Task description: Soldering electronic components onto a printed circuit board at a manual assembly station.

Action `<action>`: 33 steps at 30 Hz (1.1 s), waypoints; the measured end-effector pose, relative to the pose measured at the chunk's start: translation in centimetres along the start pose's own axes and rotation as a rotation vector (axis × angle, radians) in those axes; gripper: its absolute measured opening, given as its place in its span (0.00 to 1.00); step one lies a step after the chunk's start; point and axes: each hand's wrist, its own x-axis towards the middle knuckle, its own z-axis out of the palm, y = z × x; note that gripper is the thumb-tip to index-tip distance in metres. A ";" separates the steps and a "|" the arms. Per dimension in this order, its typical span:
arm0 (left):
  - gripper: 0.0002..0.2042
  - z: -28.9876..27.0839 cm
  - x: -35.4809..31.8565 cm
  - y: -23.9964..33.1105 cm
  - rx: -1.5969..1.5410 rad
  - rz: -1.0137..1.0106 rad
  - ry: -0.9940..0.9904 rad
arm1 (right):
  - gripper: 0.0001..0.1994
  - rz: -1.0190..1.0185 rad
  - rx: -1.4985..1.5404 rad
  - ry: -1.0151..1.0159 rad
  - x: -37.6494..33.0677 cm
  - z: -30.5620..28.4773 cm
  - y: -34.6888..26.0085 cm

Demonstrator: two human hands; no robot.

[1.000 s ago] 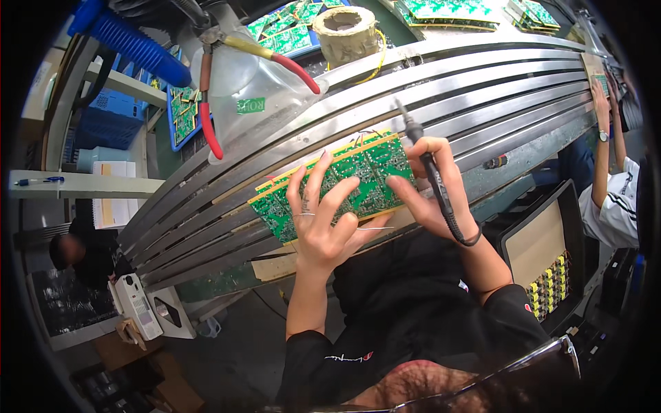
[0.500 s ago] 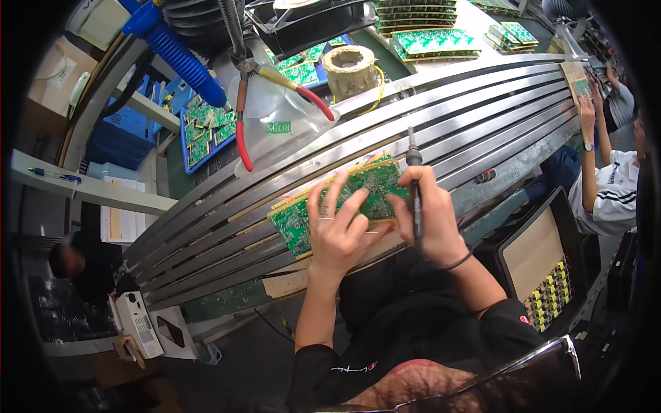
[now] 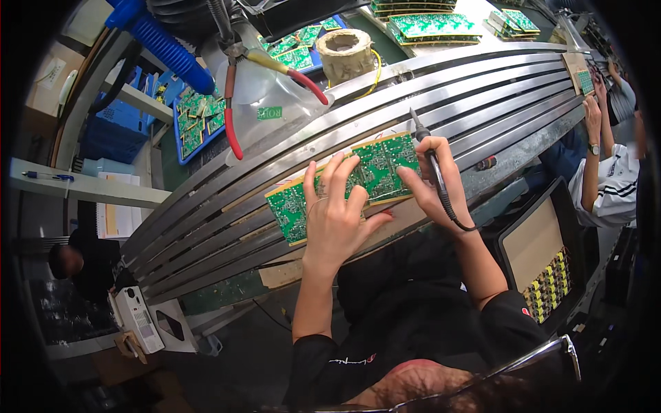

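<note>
Since a second ago the black pen-shaped soldering iron [image 3: 432, 165], clamped in the right hand [image 3: 430, 182], rose upright at 3 o'clock of the green rectangular circuit board [image 3: 344, 186]; left hand [image 3: 337, 213] lies spread, fingers apart, on it.

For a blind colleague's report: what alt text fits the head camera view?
A left hand presses a green rectangular circuit board onto curved metal conveyor rails while the right hand holds a black soldering iron at its edge. A red-handled pair of pliers hangs behind.
</note>
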 end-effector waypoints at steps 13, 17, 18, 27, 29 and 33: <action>0.27 -0.9 0.3 -0.8 0.095 -0.034 -0.030 | 0.19 0.053 0.253 -0.010 -0.1 -1.2 0.7; 0.27 -0.6 0.8 0.5 0.098 0.118 0.095 | 0.20 0.088 0.290 -0.071 -0.7 -1.4 0.2; 0.27 -0.4 1.1 0.8 0.089 0.153 0.085 | 0.21 0.056 0.310 -0.070 -0.9 -1.4 0.1; 0.18 -1.6 1.5 2.7 -0.353 0.118 0.119 | 0.21 -0.157 0.268 -0.010 -2.5 -2.6 0.5; 0.17 -0.5 0.8 3.8 -0.714 -0.158 0.185 | 0.24 -0.204 0.368 -0.064 -2.9 -2.4 0.8; 0.22 1.5 -0.3 4.5 -1.018 -0.396 0.256 | 0.27 -0.308 0.429 -0.127 -3.2 -2.3 1.4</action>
